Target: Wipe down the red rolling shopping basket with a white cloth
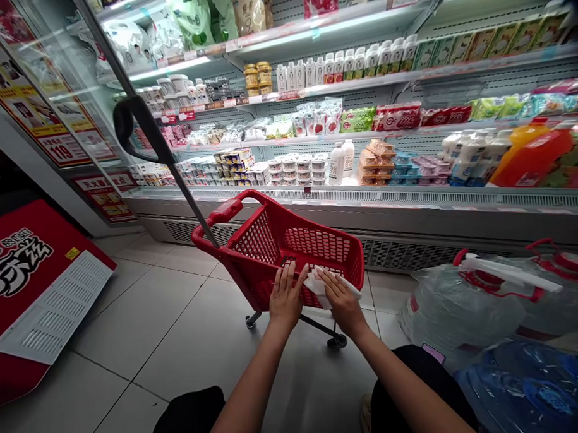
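Note:
A small red plastic shopping cart (253, 278) stands on the tiled floor before me, its tall dark handle pole (184, 188) leaning up to the left. My left hand (286, 292) lies with fingers extended on the near rim of the basket. Just to its right, my right hand (342, 297) presses a white cloth or tissue (320, 288) against the same rim. The cloth spreads out on both sides of the right hand's fingers. Through its slots the basket shows no goods; part of its floor is hidden behind my hands.
A refrigerated display (393, 206) full of dairy and drinks runs behind the cart. Large clear water jugs (453, 305) and a blue water bottle (536, 385) stand at the right. On the left is a red freezer cabinet (40, 301). A phone (433, 353) lies by my right leg.

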The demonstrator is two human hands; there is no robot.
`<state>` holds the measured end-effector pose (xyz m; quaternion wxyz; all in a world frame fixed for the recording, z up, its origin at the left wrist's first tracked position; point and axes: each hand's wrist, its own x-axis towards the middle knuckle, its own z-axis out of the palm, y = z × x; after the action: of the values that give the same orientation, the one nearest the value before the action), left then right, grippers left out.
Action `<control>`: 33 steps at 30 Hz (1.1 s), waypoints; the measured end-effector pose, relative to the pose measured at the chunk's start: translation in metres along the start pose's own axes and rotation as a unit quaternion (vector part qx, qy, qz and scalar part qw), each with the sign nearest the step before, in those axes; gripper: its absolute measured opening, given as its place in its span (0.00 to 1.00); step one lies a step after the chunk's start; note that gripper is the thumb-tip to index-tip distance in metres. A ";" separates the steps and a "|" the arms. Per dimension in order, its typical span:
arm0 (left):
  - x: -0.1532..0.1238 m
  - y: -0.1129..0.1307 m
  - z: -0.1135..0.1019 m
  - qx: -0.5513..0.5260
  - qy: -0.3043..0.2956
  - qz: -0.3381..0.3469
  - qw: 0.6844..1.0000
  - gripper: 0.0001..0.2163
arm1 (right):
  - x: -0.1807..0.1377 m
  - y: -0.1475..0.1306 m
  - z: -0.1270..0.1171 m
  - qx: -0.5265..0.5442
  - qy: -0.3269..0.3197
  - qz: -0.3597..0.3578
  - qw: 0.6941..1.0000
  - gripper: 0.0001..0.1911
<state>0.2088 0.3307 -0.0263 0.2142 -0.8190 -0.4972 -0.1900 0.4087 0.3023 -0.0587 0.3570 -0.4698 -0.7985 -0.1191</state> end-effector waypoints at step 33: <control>0.003 -0.001 -0.019 -0.015 -0.036 0.001 0.999 0.45 | 0.033 -0.002 0.018 0.105 0.021 0.060 0.992 0.43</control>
<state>0.2078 0.3233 -0.0088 0.1844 -0.8288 -0.5010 -0.1676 0.3883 0.3325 -0.0487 0.4276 -0.4744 -0.7691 -0.0230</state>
